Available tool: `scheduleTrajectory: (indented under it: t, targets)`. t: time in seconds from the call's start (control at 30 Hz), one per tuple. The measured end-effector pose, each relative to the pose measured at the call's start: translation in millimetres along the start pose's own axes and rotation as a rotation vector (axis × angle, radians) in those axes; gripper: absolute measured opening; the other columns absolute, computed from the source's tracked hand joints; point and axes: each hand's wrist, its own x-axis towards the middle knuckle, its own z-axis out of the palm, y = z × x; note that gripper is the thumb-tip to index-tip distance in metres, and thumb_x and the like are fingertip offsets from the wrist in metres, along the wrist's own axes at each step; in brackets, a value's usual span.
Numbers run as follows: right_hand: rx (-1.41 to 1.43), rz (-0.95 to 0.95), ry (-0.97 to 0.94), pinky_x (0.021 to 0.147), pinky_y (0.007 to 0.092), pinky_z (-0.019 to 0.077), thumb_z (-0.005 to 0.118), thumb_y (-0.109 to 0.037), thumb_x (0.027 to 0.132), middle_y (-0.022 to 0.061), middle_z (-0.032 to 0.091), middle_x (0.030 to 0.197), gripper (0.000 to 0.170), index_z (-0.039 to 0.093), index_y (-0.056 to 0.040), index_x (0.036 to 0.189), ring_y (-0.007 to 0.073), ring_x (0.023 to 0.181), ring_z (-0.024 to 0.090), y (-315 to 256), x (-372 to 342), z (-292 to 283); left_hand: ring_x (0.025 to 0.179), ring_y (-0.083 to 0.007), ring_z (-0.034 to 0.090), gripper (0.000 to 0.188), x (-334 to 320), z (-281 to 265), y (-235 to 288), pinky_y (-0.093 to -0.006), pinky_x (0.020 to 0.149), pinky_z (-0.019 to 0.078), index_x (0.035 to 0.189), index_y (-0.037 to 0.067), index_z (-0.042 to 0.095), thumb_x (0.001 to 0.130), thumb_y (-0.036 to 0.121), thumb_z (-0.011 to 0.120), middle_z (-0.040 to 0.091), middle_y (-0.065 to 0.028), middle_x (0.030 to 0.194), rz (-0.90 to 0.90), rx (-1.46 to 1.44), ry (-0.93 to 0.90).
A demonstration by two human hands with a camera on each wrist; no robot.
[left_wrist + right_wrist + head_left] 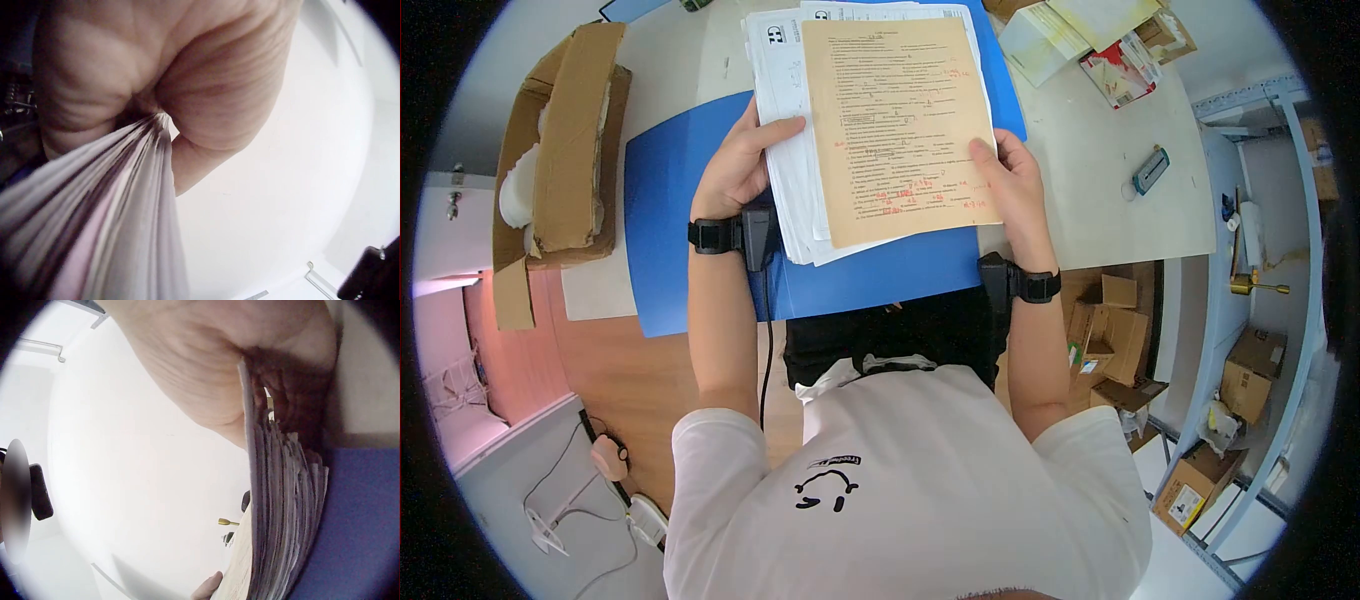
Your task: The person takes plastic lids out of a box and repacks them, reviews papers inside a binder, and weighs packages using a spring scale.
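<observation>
A thick stack of papers is held between both hands, above a blue sheet on the table. On top lies a tan printed page with red handwritten marks, set askew over the white sheets. My left hand grips the stack's left edge, thumb over the top. My right hand grips the right edge, its thumb on the tan page. Many layered page edges fan out below the left palm in the left wrist view. The right wrist view has the page edges more even, with the fingers behind them.
The blue sheet covers part of the pale table. An opened cardboard box stands at the left. A small teal-and-grey object lies to the right, below a red-and-white box. Cardboard boxes sit on the floor at right.
</observation>
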Motion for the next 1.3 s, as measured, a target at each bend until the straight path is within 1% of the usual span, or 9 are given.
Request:
scheduleTrajectory:
  t: [0.27, 0.6, 0.67, 0.9, 1.0, 1.07, 1.1, 1.2, 1.3]
  targets:
    - [-0.033, -0.020, 0.004, 0.074, 0.0244, 0.0511, 0.067, -0.019, 0.098, 0.0044, 0.070, 0.098, 0.026, 0.064, 0.0015, 0.113, 0.0076, 0.083, 0.062, 3, 1, 0, 0.123, -0.0291, 0.061, 0.069, 2, -1, -2, -0.0392, 0.098, 0.0566, 0.150, -0.005, 0.027, 0.092, 0.000, 0.063, 0.051, -0.0231, 0.142, 0.011, -0.018, -0.011]
    - [-0.045, -0.025, 0.005, 0.076, 0.0246, 0.0511, 0.066, -0.019, 0.098, 0.0039, 0.069, 0.100, 0.025, 0.064, 0.0007, 0.114, 0.0077, 0.084, 0.062, 1, 0, 1, 0.124, -0.0291, 0.060, 0.070, 1, 0, 0, -0.0399, 0.100, 0.0547, 0.151, -0.004, 0.028, 0.091, -0.001, 0.064, 0.052, -0.0217, 0.143, 0.002, -0.004, -0.012]
    - [-0.039, -0.040, -0.003, 0.076, 0.0246, 0.0511, 0.066, -0.019, 0.098, 0.0037, 0.069, 0.100, 0.025, 0.064, 0.0006, 0.113, 0.0076, 0.084, 0.062, 1, 0, 0, 0.125, -0.0288, 0.059, 0.075, 1, 1, 1, -0.0383, 0.099, 0.0558, 0.152, -0.003, 0.024, 0.090, -0.002, 0.065, 0.051, -0.0219, 0.143, -0.012, -0.036, -0.020]
    - [-0.048, -0.046, 0.007, 0.074, 0.0245, 0.0509, 0.065, -0.019, 0.099, 0.0036, 0.069, 0.099, 0.024, 0.064, 0.0008, 0.113, 0.0075, 0.082, 0.061, 4, 0, -1, 0.125, -0.0291, 0.060, 0.076, 1, 1, 2, -0.0389, 0.097, 0.0568, 0.152, -0.003, 0.023, 0.089, -0.001, 0.066, 0.050, -0.0224, 0.144, -0.012, -0.029, -0.031]
    - [-0.066, -0.045, 0.012, 0.073, 0.0243, 0.0508, 0.064, -0.019, 0.099, 0.0035, 0.069, 0.099, 0.024, 0.064, 0.0006, 0.113, 0.0073, 0.082, 0.062, 5, 0, -7, 0.127, -0.0297, 0.059, 0.077, 0, 4, 3, -0.0392, 0.096, 0.0573, 0.153, -0.003, 0.022, 0.090, -0.001, 0.066, 0.049, -0.0236, 0.144, -0.021, 0.008, 0.003]
    - [-0.082, 0.023, 0.022, 0.073, 0.0242, 0.0509, 0.064, -0.018, 0.099, 0.0036, 0.069, 0.099, 0.024, 0.064, 0.0004, 0.114, 0.0072, 0.082, 0.062, -2, -6, -9, 0.127, -0.0309, 0.059, 0.078, 1, 4, 2, -0.0392, 0.096, 0.0577, 0.153, -0.003, 0.021, 0.089, 0.000, 0.066, 0.048, -0.0247, 0.145, 0.006, 0.007, -0.007]
    - [-0.087, 0.022, 0.022, 0.073, 0.0242, 0.0509, 0.064, -0.018, 0.099, 0.0036, 0.069, 0.099, 0.024, 0.064, 0.0004, 0.114, 0.0072, 0.082, 0.062, -3, -7, -10, 0.127, -0.0309, 0.059, 0.078, 0, 5, 2, -0.0392, 0.096, 0.0577, 0.153, -0.003, 0.021, 0.089, 0.000, 0.066, 0.048, -0.0247, 0.145, 0.007, 0.002, -0.008]
    - [-0.054, 0.026, 0.020, 0.074, 0.0237, 0.0508, 0.064, -0.018, 0.099, 0.0035, 0.069, 0.099, 0.023, 0.065, 0.0006, 0.113, 0.0070, 0.082, 0.062, -3, -11, -13, 0.124, -0.0312, 0.060, 0.080, -2, 7, 5, -0.0394, 0.095, 0.0584, 0.154, -0.003, 0.020, 0.089, 0.001, 0.066, 0.048, -0.0259, 0.144, -0.002, 0.026, 0.002]
    - [0.005, -0.020, 0.014, 0.073, 0.0230, 0.0510, 0.063, -0.017, 0.099, 0.0037, 0.069, 0.099, 0.023, 0.064, 0.0013, 0.114, 0.0068, 0.082, 0.062, -2, -11, -13, 0.122, -0.0314, 0.062, 0.081, -2, 8, 6, -0.0394, 0.093, 0.0592, 0.154, -0.003, 0.018, 0.089, 0.001, 0.066, 0.048, -0.0270, 0.144, -0.024, 0.045, 0.001]
